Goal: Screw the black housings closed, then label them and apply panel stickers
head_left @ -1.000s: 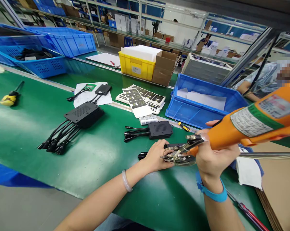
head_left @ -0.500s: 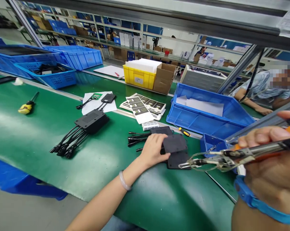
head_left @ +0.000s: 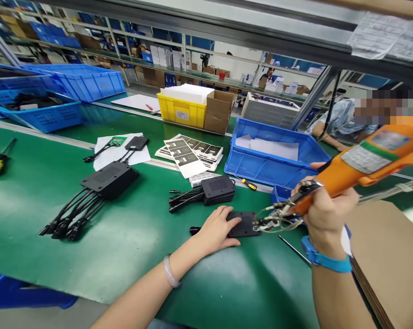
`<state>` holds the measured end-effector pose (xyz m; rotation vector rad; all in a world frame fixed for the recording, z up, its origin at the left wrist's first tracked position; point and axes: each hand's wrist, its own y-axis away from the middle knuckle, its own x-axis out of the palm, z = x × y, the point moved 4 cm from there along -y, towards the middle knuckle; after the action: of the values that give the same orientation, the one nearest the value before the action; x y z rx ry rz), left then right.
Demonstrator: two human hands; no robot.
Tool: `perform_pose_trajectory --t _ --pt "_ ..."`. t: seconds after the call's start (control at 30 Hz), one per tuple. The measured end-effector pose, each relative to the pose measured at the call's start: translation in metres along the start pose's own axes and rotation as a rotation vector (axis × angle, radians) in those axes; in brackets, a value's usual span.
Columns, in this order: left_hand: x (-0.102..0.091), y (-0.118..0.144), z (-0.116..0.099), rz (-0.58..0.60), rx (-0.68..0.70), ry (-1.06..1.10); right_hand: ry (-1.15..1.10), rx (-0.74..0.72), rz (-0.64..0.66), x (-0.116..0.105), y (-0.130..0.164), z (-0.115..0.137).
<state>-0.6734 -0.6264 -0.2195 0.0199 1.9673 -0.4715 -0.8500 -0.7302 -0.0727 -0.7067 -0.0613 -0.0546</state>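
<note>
Left hand [head_left: 216, 232] bracing black case [head_left: 246, 224], your right hand [head_left: 325, 210] gripping orange power driver [head_left: 360, 162].
Case lies flat on the green bench [head_left: 131, 260] in front of you, your left fingers spread over its near-left part, thumb apart from them; right fingers curled firmly around the driver's body, its tip at the case's right end, seating on a screw too small to tell; just beyond the case, a stack of cabled boxes [head_left: 218, 188], and behind that a small yellow-and-black screwdriver [head_left: 249, 184] beside the blue bin [head_left: 261, 169]; farther left, a larger black box [head_left: 110, 179], cables trailing toward you; label sheets [head_left: 186, 157] piled behind, near the yellow crate [head_left: 182, 112].
</note>
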Motion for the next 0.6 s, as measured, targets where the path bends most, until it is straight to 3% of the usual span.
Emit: perform_pose_trajectory --t 0.2,0.6 --pt "0.015 0.000 0.001 0.118 -0.076 -0.008 0.065 0.031 -0.008 -0.002 0.014 -0.021" --pt "0.016 -0.002 0.003 0.167 -0.109 0.051 0.068 -0.043 -0.002 0.005 0.026 -0.017"
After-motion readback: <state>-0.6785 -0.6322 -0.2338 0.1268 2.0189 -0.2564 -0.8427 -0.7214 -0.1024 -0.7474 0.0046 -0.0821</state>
